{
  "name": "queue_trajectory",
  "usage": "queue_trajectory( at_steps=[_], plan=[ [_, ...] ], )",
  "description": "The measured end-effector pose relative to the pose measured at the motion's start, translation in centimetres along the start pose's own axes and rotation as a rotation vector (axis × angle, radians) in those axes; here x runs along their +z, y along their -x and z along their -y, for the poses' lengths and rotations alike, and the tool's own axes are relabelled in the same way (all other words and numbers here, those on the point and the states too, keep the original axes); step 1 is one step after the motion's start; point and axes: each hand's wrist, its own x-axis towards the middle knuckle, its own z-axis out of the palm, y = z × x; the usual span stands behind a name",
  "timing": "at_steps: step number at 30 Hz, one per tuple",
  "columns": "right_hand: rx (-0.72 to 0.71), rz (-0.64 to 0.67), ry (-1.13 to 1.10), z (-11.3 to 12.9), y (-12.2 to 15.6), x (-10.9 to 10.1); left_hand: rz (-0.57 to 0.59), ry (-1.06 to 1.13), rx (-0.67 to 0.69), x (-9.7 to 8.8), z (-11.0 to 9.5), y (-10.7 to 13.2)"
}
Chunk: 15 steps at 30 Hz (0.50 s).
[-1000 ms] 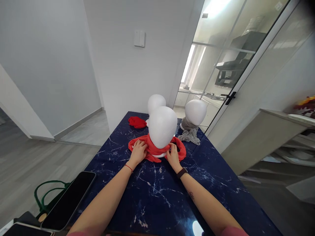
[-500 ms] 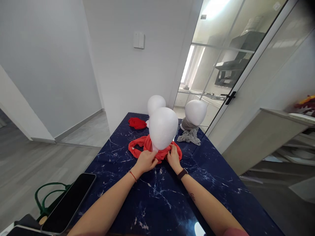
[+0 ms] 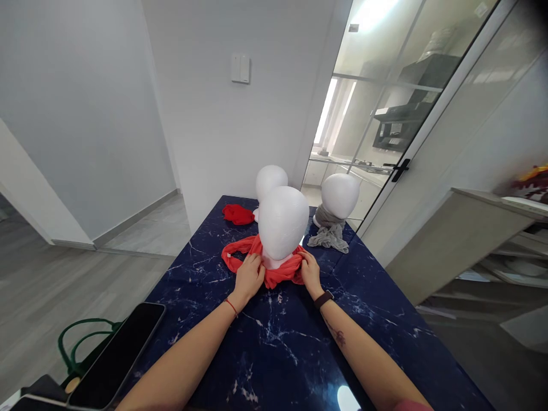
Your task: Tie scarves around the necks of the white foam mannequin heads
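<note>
My left hand [image 3: 249, 277] and right hand [image 3: 311, 273] just drew apart, each gripping coral scarf [image 3: 280, 277] round neck [image 3: 274, 263] of near white head [image 3: 283, 220] on worktop [image 3: 265, 359]; front folds now show between; scarf seems wrapped, loose at left.

Left hand [image 3: 249, 277] was bare, just a skinny red string bracelet [image 3: 231, 307] on that wrist. Right hand [image 3: 311, 275] was bare too, with a dark watch-looking band [image 3: 323, 299] strapped on and a little dark tattoo [image 3: 339, 338] up the forearm. Bit of pinkish-red sleeve [image 3: 411, 406] peeked out farther up.
</note>
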Motion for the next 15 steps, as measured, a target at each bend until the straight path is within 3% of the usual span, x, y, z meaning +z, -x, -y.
queue_trajectory(
  at_steps=[4, 7, 10, 13, 15],
  plan=[
    [0.065, 0.002, -0.019, 0.4, -0.2, -0.4, 0.018, -0.121, 0.001, 0.3, 0.3, -0.1],
    [-0.076, -0.028, 0.062, 2.0, 0.5, -0.5, 0.015, -0.122, 0.014, 0.5, 0.4, 0.0],
    [-0.226, -0.017, 0.075, 3.8, 1.5, -0.2, 0.022, -0.066, 0.029, 0.8, 0.5, 0.1],
    [-0.208, 0.09, -0.014, 5.1, 1.6, 0.8, -0.006, 0.058, 0.039, 1.1, 0.7, 0.1],
    [-0.157, 0.126, -0.084, 5.4, 1.0, 2.0, -0.089, 0.156, -0.009, 1.4, 1.0, 0.0]
  ],
)
